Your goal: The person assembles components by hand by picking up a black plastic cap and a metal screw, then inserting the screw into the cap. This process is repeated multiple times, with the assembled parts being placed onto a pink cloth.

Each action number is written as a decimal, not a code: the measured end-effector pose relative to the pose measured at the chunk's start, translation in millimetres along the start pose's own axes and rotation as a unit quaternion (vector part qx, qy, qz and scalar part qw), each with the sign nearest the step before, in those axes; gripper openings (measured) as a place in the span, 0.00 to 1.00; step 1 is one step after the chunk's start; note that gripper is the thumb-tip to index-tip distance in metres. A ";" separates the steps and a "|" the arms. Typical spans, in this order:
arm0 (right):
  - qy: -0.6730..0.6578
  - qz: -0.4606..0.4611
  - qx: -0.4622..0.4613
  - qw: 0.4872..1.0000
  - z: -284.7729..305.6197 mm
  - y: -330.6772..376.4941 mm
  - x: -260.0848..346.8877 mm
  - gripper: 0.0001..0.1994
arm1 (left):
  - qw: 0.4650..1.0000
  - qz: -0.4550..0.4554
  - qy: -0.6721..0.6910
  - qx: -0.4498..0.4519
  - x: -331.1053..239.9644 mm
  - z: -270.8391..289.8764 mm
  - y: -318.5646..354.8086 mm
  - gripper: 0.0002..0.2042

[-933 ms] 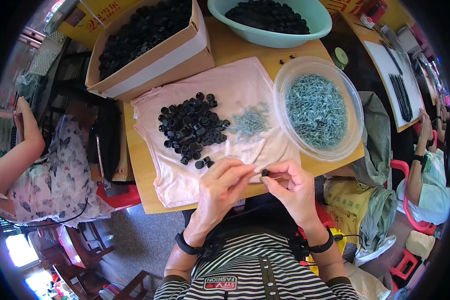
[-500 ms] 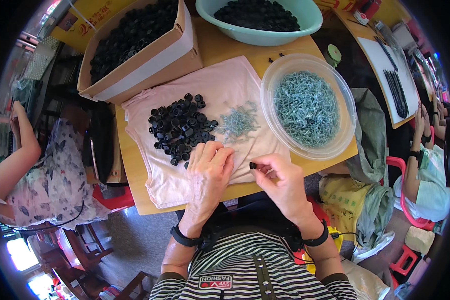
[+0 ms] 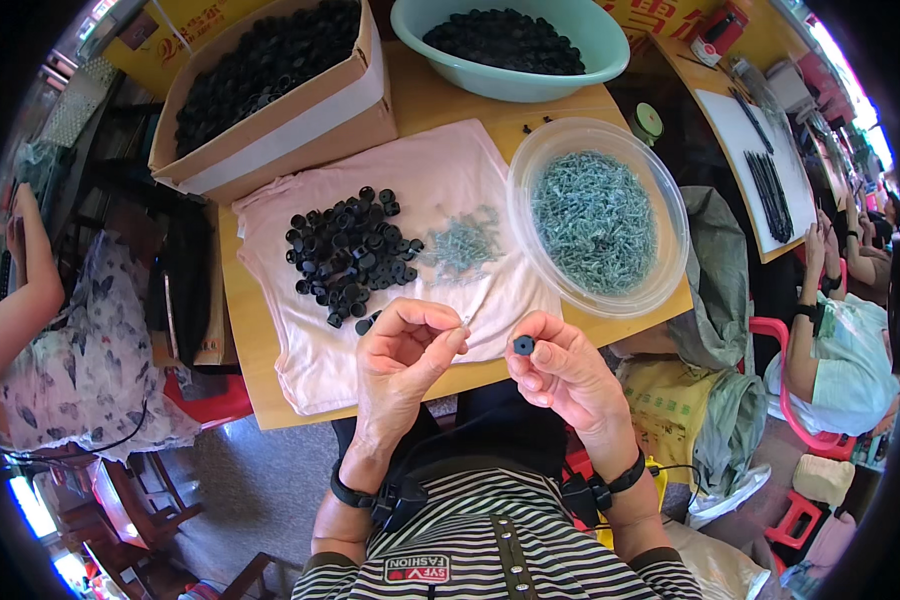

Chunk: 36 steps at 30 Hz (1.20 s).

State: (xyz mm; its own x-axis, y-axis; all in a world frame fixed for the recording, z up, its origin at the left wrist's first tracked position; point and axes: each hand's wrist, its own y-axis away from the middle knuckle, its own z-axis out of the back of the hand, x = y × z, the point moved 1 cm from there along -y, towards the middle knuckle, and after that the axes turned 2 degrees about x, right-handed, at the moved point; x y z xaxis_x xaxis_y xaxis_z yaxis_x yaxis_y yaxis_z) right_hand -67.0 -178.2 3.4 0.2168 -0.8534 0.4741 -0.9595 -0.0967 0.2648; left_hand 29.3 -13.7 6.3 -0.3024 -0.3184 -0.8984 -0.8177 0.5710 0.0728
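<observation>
My left hand (image 3: 408, 355) is closed in a pinch at the front edge of the pink cloth (image 3: 310, 355). Between its thumb and finger a small pale screw (image 3: 467, 320) shows, only its tip visible. To its right, my right hand (image 3: 573, 375) grips a round black plastic cap (image 3: 523, 345), its flat face with a small centre hole turned toward me. The two hands are a short gap apart. Beyond them lie a loose heap of black caps (image 3: 345, 250) and a small pile of silvery screws (image 3: 465, 245), both on the cloth.
A clear round tub (image 3: 675, 270) of screws stands at the right of the wooden table (image 3: 260, 385). At the back are a cardboard box (image 3: 290, 135) and a pale green basin (image 3: 515, 85), both full of black caps. People sit at either side.
My left hand has lifted away from the cloth by the piles, now pinching a screw. My right hand has turned the cap to face me. The whole view has shifted slightly.
</observation>
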 end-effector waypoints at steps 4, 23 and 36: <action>0.013 0.004 -0.005 1.000 -5.4 -0.9 -2.9 0.10 | 0.999 0.008 0.034 -0.007 -3.3 -4.5 3.7 0.07; 0.026 -0.002 -0.019 0.999 -11.8 -5.7 -13.4 0.09 | 0.999 -0.028 -0.034 0.000 -4.5 -4.6 21.3 0.07; 0.193 0.045 -0.041 0.979 -4.5 -1.8 -16.4 0.09 | 0.918 -0.182 -0.352 0.008 -9.0 -6.8 31.1 0.11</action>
State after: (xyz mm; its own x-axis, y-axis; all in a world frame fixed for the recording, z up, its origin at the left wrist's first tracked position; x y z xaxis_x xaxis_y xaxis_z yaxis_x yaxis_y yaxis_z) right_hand -68.1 -161.6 -1.1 0.2000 -0.5976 0.7765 -0.9633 0.0249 0.2673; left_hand 3.2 1.8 19.6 0.3851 0.0739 -0.9199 -0.7924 0.5374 -0.2886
